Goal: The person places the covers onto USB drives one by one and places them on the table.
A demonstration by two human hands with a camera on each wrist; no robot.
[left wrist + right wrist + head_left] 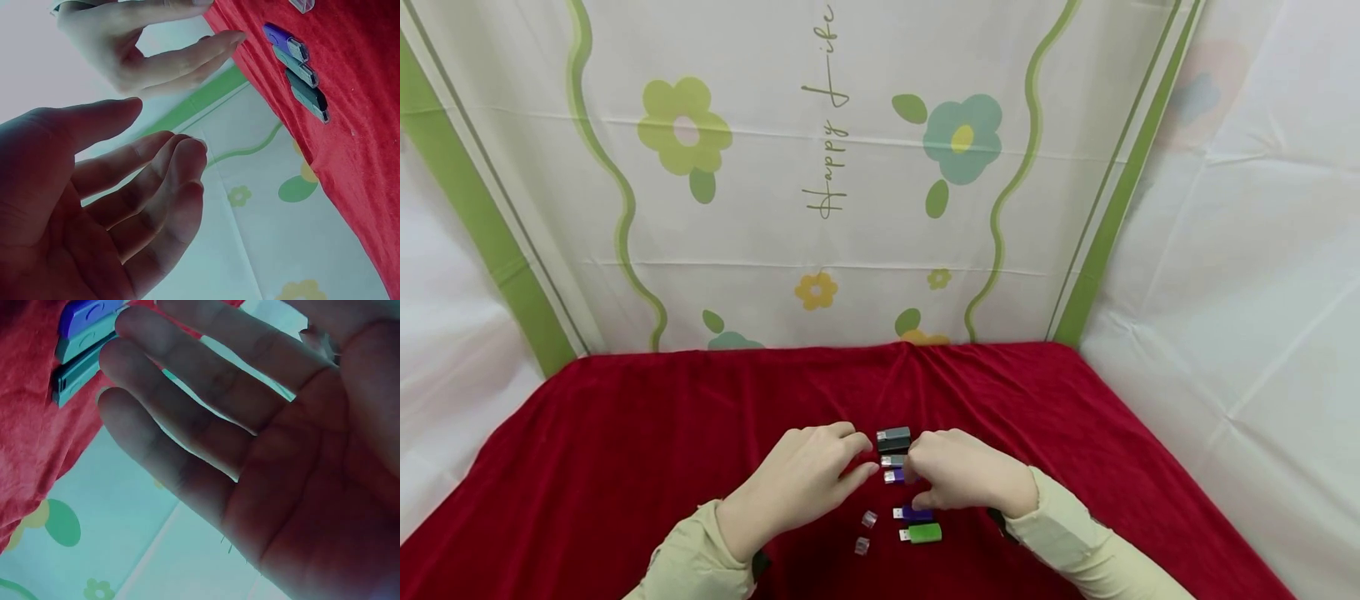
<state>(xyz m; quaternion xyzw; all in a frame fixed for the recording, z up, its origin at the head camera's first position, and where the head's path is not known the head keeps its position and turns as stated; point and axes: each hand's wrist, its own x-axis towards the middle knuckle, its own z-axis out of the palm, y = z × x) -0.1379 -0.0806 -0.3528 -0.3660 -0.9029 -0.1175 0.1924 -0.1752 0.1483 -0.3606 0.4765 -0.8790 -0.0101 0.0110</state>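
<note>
My left hand (801, 477) hovers left of a row of USB sticks, fingers loosely bent, and in the left wrist view its palm holds nothing. My right hand (966, 471) is over the row's right side, hiding part of it; the right wrist view shows its fingers (206, 381) fairly straight, with nothing in the palm. A grey stick (895, 433), a black one (892, 446), another grey one (891, 461) and a purple one (893, 477) lie close together. Nearer to me lie a dark purple stick (916, 514), by the right thumb, and a green stick (925, 533).
Two small clear pieces (869, 519), (862, 546), like caps, lie left of the nearer sticks. Red cloth (647, 450) covers the table. A patterned white curtain (760, 208) hangs behind the table, with white sheets (1247, 292) at the sides.
</note>
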